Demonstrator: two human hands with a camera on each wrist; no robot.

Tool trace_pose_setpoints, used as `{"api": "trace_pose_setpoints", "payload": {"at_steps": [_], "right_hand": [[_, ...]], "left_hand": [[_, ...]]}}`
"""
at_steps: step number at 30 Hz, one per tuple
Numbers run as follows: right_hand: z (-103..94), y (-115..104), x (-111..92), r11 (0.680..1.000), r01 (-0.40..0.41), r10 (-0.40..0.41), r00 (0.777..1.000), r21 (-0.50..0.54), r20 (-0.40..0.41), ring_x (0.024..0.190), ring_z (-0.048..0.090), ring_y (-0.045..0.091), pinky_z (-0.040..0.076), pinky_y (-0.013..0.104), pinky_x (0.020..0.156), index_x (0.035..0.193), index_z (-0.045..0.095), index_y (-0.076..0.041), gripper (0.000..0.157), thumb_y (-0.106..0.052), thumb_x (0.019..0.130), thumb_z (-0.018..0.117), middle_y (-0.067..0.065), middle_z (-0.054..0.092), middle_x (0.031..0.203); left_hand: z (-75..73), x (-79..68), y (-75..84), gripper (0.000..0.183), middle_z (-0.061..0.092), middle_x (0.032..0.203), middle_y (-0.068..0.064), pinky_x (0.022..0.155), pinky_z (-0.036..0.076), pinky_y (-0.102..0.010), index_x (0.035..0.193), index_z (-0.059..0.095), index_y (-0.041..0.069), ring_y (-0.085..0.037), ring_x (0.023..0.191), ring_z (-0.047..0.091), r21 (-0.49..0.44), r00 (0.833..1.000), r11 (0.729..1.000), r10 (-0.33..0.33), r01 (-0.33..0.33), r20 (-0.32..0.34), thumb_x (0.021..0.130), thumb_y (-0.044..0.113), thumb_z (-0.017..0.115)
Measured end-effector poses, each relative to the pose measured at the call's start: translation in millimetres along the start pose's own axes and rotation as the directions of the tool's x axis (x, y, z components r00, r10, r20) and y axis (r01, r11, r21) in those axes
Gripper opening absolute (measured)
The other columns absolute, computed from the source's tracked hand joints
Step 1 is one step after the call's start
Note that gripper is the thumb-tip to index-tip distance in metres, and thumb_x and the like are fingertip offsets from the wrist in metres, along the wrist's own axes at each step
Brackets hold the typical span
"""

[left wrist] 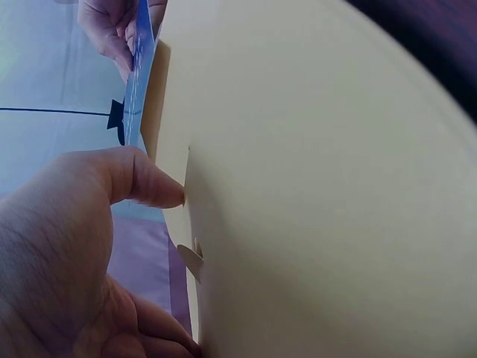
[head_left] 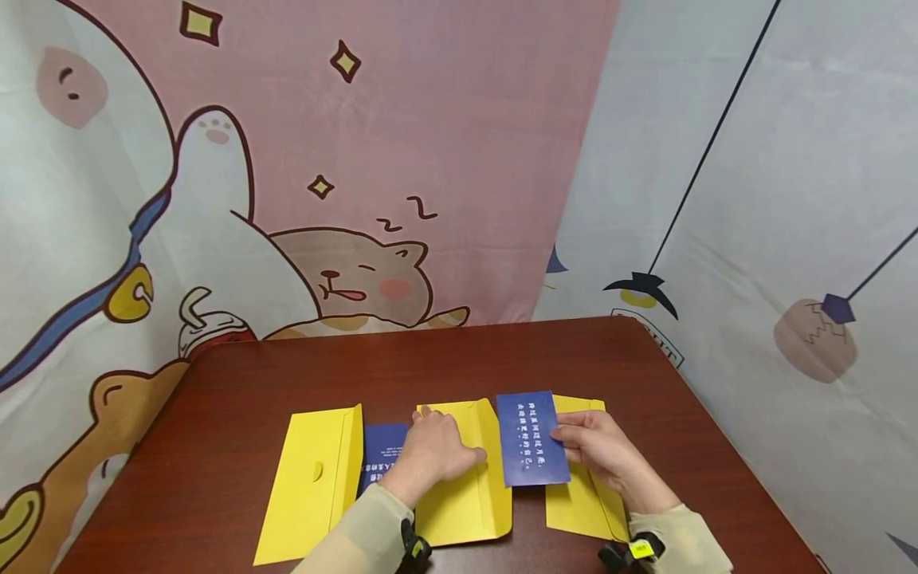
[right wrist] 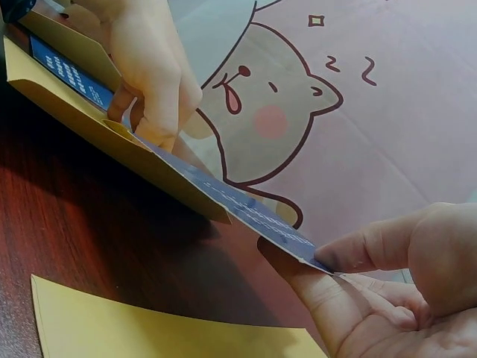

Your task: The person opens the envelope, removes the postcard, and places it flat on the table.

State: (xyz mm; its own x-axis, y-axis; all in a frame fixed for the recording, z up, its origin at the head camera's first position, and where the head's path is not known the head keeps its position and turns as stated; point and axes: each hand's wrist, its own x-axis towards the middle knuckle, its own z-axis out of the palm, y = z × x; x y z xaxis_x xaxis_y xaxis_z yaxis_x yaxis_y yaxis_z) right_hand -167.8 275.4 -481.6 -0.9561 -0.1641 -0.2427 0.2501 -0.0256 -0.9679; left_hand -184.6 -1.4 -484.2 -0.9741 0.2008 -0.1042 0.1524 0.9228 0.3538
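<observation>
My right hand [head_left: 608,453] pinches a blue card [head_left: 532,440] with white printed lines by its right edge, thumb on top. The card's left edge meets the flap side of the middle yellow envelope [head_left: 462,510]. Across that envelope rests my left hand [head_left: 439,448], its fingers near the far edge and its thumb [left wrist: 153,183] touching the surface by the flap. In the right wrist view, the blue card [right wrist: 253,212] slopes from the envelope's edge to my right fingertips. How far the card's edge goes into the envelope cannot be told.
Another yellow envelope [head_left: 308,462] lies at the left, with a second blue card [head_left: 385,448] partly hidden beside it. A third envelope [head_left: 584,510] lies under my right hand. All are on a dark red-brown table [head_left: 402,363], before a cartoon-printed cloth [head_left: 488,159].
</observation>
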Motion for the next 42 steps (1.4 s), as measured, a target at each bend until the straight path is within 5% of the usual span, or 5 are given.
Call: {"api": "trace_pose_setpoints", "payload": {"at_steps": [22, 42], "right_hand": [[-11.6, -3.7, -0.8, 0.999, -0.005, 0.005, 1.000, 0.037, 0.009, 0.091, 0.078, 0.031, 0.062, 0.042, 0.080, 0.138, 0.046, 0.027, 0.046, 0.004, 0.101, 0.062, 0.024, 0.075, 0.110], [-9.0, 12.2, 2.4, 0.999, 0.018, -0.016, 0.999, -0.051, 0.051, 0.087, 0.079, 0.030, 0.063, 0.039, 0.076, 0.137, 0.047, 0.029, 0.045, 0.005, 0.101, 0.059, 0.027, 0.075, 0.108]], "left_hand": [[-1.9, 1.1, 0.4, 0.093, 0.050, 0.149, -0.037, 0.105, 0.052, -0.056, 0.132, 0.067, -0.012, -0.061, 0.140, 0.042, 0.037, 1.000, 0.999, 0.001, -0.001, 0.007, 0.081, 0.066, 0.071], [0.6, 0.2, 0.1, 0.089, 0.055, 0.147, -0.033, 0.113, 0.041, -0.060, 0.131, 0.067, -0.011, -0.059, 0.144, 0.038, 0.012, 1.000, 1.000, 0.008, -0.009, 0.007, 0.080, 0.062, 0.072]]}}
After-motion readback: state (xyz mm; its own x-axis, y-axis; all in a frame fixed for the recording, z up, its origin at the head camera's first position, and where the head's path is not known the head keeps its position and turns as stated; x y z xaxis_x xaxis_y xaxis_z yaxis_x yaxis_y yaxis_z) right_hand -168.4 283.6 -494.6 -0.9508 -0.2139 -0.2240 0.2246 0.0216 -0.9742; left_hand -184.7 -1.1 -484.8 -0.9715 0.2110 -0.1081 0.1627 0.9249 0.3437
